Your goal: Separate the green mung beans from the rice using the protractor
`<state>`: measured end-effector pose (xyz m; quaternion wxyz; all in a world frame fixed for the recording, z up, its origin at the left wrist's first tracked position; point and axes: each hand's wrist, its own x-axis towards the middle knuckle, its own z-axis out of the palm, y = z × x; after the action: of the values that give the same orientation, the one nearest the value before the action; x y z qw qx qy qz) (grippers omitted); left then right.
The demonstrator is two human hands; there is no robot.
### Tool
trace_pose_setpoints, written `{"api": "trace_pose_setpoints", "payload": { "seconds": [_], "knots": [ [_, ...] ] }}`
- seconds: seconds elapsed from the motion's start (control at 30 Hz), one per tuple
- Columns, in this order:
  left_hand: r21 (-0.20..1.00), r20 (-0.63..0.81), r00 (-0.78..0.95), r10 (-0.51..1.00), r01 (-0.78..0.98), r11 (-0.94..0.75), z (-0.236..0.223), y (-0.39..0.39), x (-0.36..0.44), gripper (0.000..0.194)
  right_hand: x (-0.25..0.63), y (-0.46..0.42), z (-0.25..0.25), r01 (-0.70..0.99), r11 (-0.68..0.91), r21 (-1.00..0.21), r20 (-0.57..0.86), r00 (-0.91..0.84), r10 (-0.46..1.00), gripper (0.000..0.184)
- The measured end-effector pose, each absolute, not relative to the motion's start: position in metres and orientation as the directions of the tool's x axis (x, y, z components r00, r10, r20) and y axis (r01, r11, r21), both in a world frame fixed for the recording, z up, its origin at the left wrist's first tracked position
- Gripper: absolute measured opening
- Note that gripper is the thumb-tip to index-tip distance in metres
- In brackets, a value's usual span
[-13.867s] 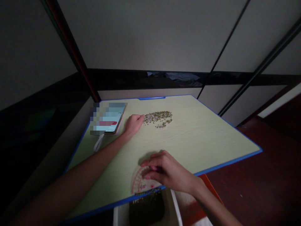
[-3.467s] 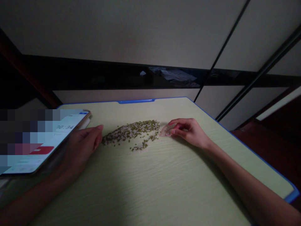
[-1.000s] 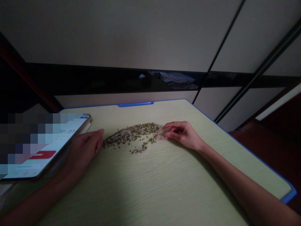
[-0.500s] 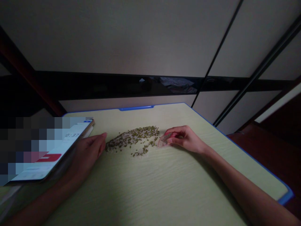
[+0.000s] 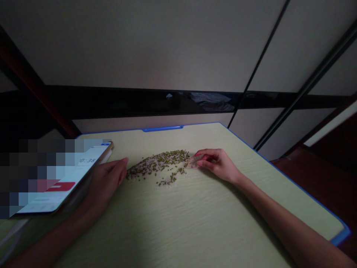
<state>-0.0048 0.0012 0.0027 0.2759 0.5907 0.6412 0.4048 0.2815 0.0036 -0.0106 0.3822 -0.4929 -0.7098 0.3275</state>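
Note:
A low, spread-out heap of green mung beans mixed with pale rice-like grains (image 5: 158, 162) lies on the table. At its right end my right hand (image 5: 216, 163) pinches a clear, curved plastic piece with a pinkish edge (image 5: 193, 161); the piece touches the table beside the grains. My left hand (image 5: 110, 178) rests at the heap's left end, fingers curled together and thumb pointing towards the beans. Whatever its fingers may hold is hidden. A small stray group of beans (image 5: 169, 181) sits in front of the main heap.
The pale wooden table (image 5: 178, 223) has a blue edge and a blue handle (image 5: 163, 128) at the back. A tablet or phone (image 5: 67, 186) showing a running timer is propped at left, right behind my left hand. A cabinet with a dark strip (image 5: 125, 102) stands behind.
The clear piece has tilted slightly in my right hand, which stays in nearly the same spot. My left hand is still. The timer has gone from 37 to 38.

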Motion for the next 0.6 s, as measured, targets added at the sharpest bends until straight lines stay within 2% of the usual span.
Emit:
{"api": "trace_pose_setpoints", "payload": {
  "seconds": [0.23, 0.6],
  "knots": [
    [0.844, 0.133, -0.143, 0.981, 0.535, -0.036, 0.0008, 0.0019, -0.0059, 0.042, 0.2861, 0.0013, -0.0070, 0.442, 0.355, -0.824, 0.242, -0.293, 0.925, 0.021],
    [0.850, 0.135, -0.152, 0.979, 0.525, -0.036, 0.0011, 0.0007, -0.0034, 0.043, 0.2854, -0.0026, -0.0049, 0.418, 0.326, -0.848, 0.185, -0.342, 0.921, 0.023]
  ]
}}
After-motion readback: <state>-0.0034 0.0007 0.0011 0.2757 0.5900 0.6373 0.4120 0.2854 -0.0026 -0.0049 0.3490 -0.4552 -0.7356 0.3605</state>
